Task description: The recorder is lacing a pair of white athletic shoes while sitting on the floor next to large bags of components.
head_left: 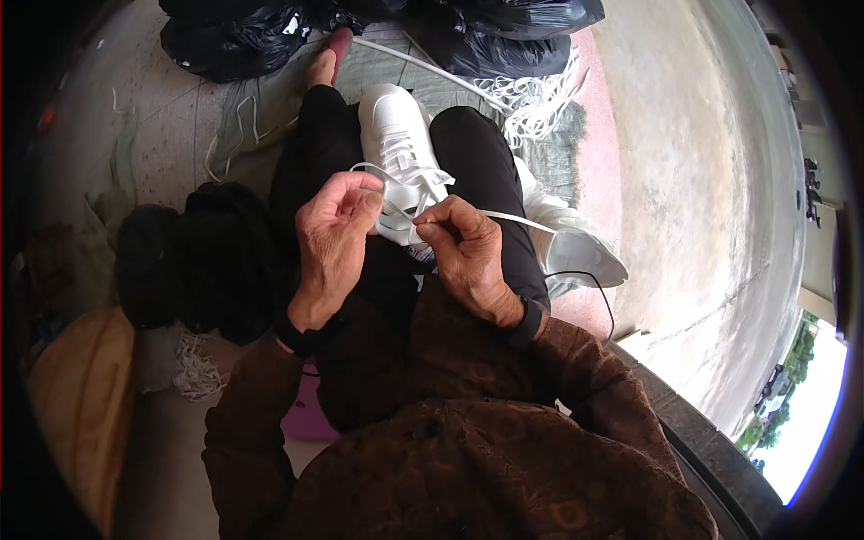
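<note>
A white sneaker (394, 126) rests between my knees, toe pointing away from me, with white laces threaded through its upper eyelets. At the left side of its collar my left hand (335, 238) is closed, thumb pressed to the fingers on the white shoelace, which loops up beside the fingertips. My right hand (463, 256) pinches the lace between thumb and forefinger over the shoe's opening. A loose length of shoelace (517, 219) trails from there across my right knee. The fingers partly hide the tongue and collar.
Another white shoe (585, 256) lies beside my right thigh, near a thin black cord (594, 281). A heap of white laces (540, 97) is at the far right. Black plastic bags (229, 40) stand at the back. A wooden board (83, 414) and more laces (198, 369) are at left.
</note>
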Available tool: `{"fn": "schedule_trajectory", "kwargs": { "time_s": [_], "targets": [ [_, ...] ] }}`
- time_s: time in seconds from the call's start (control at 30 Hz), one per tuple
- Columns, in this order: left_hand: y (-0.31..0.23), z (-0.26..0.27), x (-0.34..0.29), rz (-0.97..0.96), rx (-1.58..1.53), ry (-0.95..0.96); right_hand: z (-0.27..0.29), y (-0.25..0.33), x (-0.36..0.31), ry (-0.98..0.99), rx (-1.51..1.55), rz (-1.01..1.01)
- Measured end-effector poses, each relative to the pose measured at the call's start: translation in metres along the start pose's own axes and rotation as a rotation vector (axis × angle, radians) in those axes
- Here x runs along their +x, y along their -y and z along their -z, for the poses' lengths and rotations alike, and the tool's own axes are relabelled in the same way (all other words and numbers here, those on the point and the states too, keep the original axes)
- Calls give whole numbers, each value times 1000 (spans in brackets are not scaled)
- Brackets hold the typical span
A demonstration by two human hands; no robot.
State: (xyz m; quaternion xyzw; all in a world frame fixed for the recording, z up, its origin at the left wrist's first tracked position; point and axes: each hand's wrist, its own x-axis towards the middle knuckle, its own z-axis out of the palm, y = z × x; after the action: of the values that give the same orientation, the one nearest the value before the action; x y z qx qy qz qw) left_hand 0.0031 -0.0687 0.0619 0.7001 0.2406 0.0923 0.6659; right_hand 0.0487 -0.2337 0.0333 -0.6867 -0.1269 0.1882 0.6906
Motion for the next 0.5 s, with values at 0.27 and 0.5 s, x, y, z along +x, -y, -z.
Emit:
{"fn": "schedule_trajectory", "kwargs": {
  "time_s": [0.27,0.5],
  "targets": [
    [37,3,37,-487,776,155,-4,6,-3,206,-4,-122],
    [39,24,40,389,59,305,14,146,-22,485,214,23]
  ]
}}
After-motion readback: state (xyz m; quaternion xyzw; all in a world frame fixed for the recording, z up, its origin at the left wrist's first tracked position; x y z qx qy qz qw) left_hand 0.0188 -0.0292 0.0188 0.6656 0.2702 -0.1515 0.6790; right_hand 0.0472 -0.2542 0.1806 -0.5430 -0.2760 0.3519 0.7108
